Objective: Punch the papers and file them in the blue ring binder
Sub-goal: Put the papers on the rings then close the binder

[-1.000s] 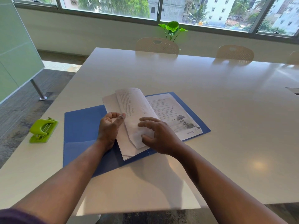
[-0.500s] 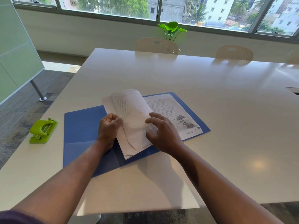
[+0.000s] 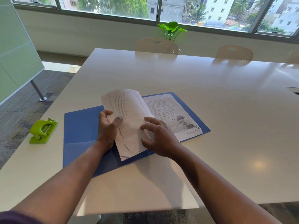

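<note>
The green hole punch (image 3: 43,132) sits unchanged at the left edge of the worktop (image 3: 210,97), well apart from both hands and untouched. The blue binder (image 3: 80,125) lies open and flat, in the same place as half a second ago.

Left hand (image 3: 107,129): a moment ago it was closed into a fist on the edge of the folded papers (image 3: 129,120); the thumb now extends and presses on the upper sheet, with the fingers curled behind the sheets' left edge. The grip has shifted from bunching to pinching.

Right hand (image 3: 159,135): fingers are spread and bent, tips resting on the folded sheets, holding nothing. It has drawn slightly back toward the near edge.

The printed sheet (image 3: 174,117) lies flat on the binder's right side.

Assessment: the papers are probably being squared or unfolded in the binder. No punched holes or rings can be made out.
</note>
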Demonstrator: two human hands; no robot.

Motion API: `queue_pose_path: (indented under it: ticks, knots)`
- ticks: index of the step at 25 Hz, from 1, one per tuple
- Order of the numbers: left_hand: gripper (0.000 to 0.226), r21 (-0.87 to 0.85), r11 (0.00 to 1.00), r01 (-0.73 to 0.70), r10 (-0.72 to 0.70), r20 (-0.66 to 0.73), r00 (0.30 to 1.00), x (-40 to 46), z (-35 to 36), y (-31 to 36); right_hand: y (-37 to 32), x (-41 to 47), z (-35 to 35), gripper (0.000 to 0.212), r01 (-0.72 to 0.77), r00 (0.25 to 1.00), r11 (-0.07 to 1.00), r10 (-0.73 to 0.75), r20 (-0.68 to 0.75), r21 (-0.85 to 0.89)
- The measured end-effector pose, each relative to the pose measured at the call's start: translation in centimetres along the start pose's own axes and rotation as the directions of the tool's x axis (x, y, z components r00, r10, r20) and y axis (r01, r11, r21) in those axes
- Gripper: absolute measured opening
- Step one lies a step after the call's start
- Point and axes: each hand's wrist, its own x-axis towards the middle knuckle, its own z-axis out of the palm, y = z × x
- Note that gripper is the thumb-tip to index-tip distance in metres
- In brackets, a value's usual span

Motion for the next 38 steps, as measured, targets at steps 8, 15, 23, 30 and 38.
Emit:
queue_pose_path:
  ticks: [8,15,23,30,38]
  knots:
    - [0.01,0.102,0.994,-0.037,0.034,0.034,0.999,0.4,-0.3,-0.6,-1.0,-0.6,1.2,0.041,0.136,0.99,0.976,-0.126,0.065,-0.169]
    - [0.017,0.093,0.996,-0.014,0.009,0.048,0.999,0.6,-0.4,-0.9,-0.7,-0.2,0.1,0.044,0.042,0.994,0.995,-0.051,-0.099,-0.093]
    - [0.023,0.038,0.998,0.048,-0.051,0.08,0.995,0.5,-0.4,-0.5,9.1,1.0,-5.0,0.061,-0.657,0.728,0.754,0.628,-0.276,-0.016]
    - [0.03,0.04,0.998,0.043,-0.046,0.099,0.994,0.4,-0.3,-0.3,13.5,0.3,-5.3,0.074,-0.739,0.659,0.672,0.733,-0.168,0.038]
    - [0.031,0.026,0.998,0.061,-0.064,0.108,0.992,0.6,-0.3,-0.4,10.4,1.5,-5.5,0.026,-0.337,0.746,0.534,0.654,-0.126,0.775]
